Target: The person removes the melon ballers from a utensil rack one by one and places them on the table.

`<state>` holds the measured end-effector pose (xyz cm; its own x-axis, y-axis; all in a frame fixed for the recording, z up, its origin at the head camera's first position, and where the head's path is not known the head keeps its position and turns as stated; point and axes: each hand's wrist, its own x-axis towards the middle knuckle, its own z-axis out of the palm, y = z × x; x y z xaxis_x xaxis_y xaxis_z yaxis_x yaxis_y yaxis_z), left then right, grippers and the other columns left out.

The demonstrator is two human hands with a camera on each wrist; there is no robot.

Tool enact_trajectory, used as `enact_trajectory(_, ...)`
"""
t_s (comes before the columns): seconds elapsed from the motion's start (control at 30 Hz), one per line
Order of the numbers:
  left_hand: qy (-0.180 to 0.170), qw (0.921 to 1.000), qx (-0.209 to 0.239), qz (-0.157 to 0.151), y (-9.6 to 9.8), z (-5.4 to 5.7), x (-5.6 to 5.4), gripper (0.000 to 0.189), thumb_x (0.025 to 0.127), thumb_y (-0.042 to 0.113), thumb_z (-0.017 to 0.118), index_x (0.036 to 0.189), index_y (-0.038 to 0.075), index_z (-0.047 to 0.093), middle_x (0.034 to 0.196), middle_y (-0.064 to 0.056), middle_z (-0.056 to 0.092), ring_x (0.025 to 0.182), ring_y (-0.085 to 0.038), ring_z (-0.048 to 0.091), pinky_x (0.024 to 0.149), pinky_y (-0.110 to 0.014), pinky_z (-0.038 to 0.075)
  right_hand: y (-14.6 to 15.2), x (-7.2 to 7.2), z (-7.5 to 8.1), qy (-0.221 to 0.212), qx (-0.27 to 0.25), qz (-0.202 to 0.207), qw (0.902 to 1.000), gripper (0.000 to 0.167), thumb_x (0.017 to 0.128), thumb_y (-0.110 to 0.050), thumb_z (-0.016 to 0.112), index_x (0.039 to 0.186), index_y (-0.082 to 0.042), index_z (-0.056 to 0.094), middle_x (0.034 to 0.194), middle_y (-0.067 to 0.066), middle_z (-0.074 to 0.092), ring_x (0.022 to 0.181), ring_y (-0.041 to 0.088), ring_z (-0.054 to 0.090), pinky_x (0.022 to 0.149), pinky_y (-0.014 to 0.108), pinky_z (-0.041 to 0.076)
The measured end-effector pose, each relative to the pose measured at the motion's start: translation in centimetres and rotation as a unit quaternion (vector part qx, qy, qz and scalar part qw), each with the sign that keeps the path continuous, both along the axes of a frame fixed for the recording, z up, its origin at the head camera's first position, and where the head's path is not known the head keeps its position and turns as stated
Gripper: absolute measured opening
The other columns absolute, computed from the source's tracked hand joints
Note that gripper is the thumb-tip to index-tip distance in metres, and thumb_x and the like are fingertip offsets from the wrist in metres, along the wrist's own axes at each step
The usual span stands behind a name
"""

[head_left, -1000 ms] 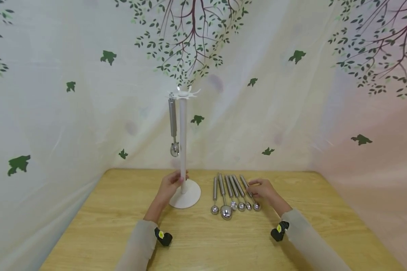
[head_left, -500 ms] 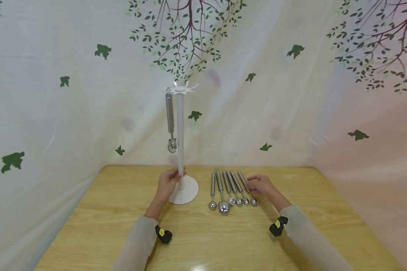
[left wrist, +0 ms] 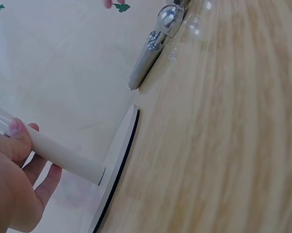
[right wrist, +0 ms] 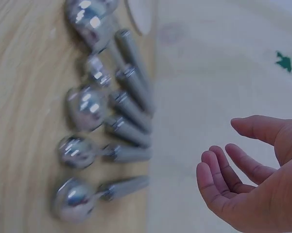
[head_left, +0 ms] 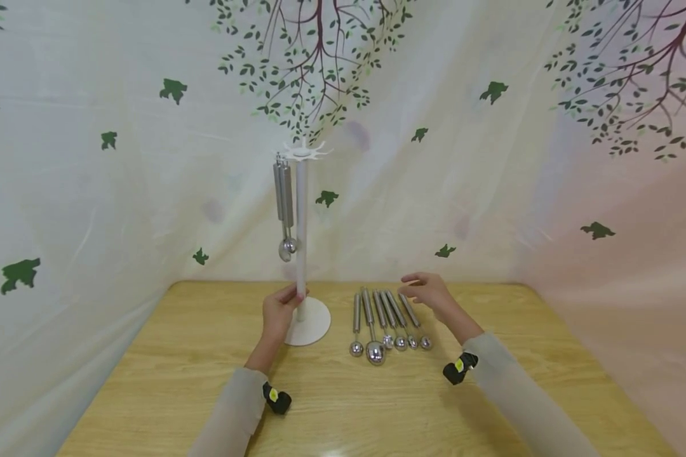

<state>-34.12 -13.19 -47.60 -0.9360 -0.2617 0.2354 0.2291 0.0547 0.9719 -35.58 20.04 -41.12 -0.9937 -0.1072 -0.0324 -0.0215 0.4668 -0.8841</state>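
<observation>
My left hand (head_left: 279,314) holds the lower pole of a white stand (head_left: 301,228), thumb and fingers round it, as the left wrist view shows up close on the pole (left wrist: 70,159). Two steel scoops (head_left: 286,197) hang side by side from the left of its hooked top. Right of its round base (head_left: 318,324), several steel scoops (head_left: 375,352) lie in a row, handles pointing away. Over the handle end of the rightmost scoop (head_left: 410,311) hovers my right hand (head_left: 434,298). Its fingers (right wrist: 211,189) are loosely bent with nothing between them in the right wrist view.
The wooden table (head_left: 343,412) ends at a pale cloth backdrop (head_left: 91,203) printed with leaves and branches. The stand's hooks (head_left: 320,151) spread outward at the top.
My right hand has risen and moved away from me, off the rightmost scoop's handle. The hanging scoops have turned, so two show where one was seen. My left hand stays on the pole.
</observation>
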Motion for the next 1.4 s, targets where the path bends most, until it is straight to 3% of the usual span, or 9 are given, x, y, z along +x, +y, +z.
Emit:
enact_trajectory(0.2,0.018,0.9992,0.036,-0.002,-0.3,0.3,0.4,0.031,0.086,-0.003,0.076,0.117,-0.008,0.07,0.099,-0.022,0.077,0.097,-0.027,0.077,0.095,-0.037,0.061,-2.9,0.7,3.4,0.021,-0.009,0.028,0.9994,0.041,0.1,-0.021,0.065,0.135,-0.001,0.061,0.13,0.021,0.067,0.118,0.035,0.065,0.098,0.043,0.059)
enact_trajectory(0.33,-0.018,0.9995,0.027,0.005,-0.3,0.4,0.3,0.032,0.087,-0.006,0.074,0.119,-0.008,0.069,0.105,-0.024,0.075,0.102,-0.028,0.076,0.097,-0.036,0.06,-4.8,1.2,5.3,0.037,-0.031,0.049,0.9976,0.038,0.1,-0.02,0.067,0.134,-0.004,0.063,0.128,0.019,0.069,0.115,0.032,0.066,0.096,0.041,0.059)
enact_trajectory(0.53,-0.042,0.9986,0.031,-0.005,-0.3,0.2,0.0,0.034,0.088,-0.007,0.073,0.121,-0.011,0.066,0.112,-0.03,0.071,0.089,-0.016,0.076,0.081,-0.024,0.063,-7.1,1.9,7.4,0.071,-0.07,0.082,0.9916,0.035,0.099,-0.021,0.068,0.132,-0.007,0.065,0.124,0.016,0.07,0.11,0.026,0.067,0.1,0.046,0.058)
enact_trajectory(0.67,-0.041,0.9986,0.031,-0.011,-0.4,0.2,0.2,0.035,0.088,-0.006,0.074,0.121,-0.012,0.066,0.111,-0.031,0.071,0.084,-0.01,0.075,0.077,-0.021,0.063,-8.3,2.1,8.7,0.099,-0.108,0.096,0.9846,0.034,0.098,-0.02,0.069,0.131,-0.008,0.066,0.123,0.017,0.07,0.105,0.021,0.067,0.101,0.048,0.057)
enact_trajectory(0.97,-0.046,0.9988,0.012,-0.001,-0.3,0.3,0.1,0.034,0.086,-0.006,0.077,0.119,-0.008,0.07,0.111,-0.029,0.072,0.082,-0.009,0.074,0.077,-0.024,0.064,-11.5,2.7,11.2,0.143,-0.174,0.14,0.9642,0.033,0.097,-0.013,0.07,0.128,-0.004,0.067,0.113,0.012,0.072,0.097,0.016,0.068,0.092,0.031,0.061)
enact_trajectory(1.23,-0.057,0.9975,0.019,-0.038,-0.9,0.3,0.1,0.037,0.087,-0.005,0.076,0.123,-0.009,0.067,0.115,-0.029,0.071,0.083,-0.01,0.074,0.079,-0.026,0.064,-13.6,3.1,13.1,0.145,-0.202,0.178,0.9521,0.035,0.097,-0.007,0.068,0.132,-0.001,0.064,0.126,0.02,0.07,0.109,0.018,0.069,0.1,0.032,0.059)
enact_trajectory(1.4,-0.056,0.9964,0.014,-0.062,-1.2,0.3,0.0,0.039,0.089,-0.002,0.075,0.126,-0.009,0.066,0.12,-0.03,0.069,0.09,-0.011,0.074,0.082,-0.026,0.063,-14.6,2.9,14.1,0.141,-0.205,0.191,0.9495,0.038,0.097,-0.005,0.067,0.135,-0.002,0.063,0.13,0.019,0.069,0.114,0.02,0.069,0.104,0.033,0.056)
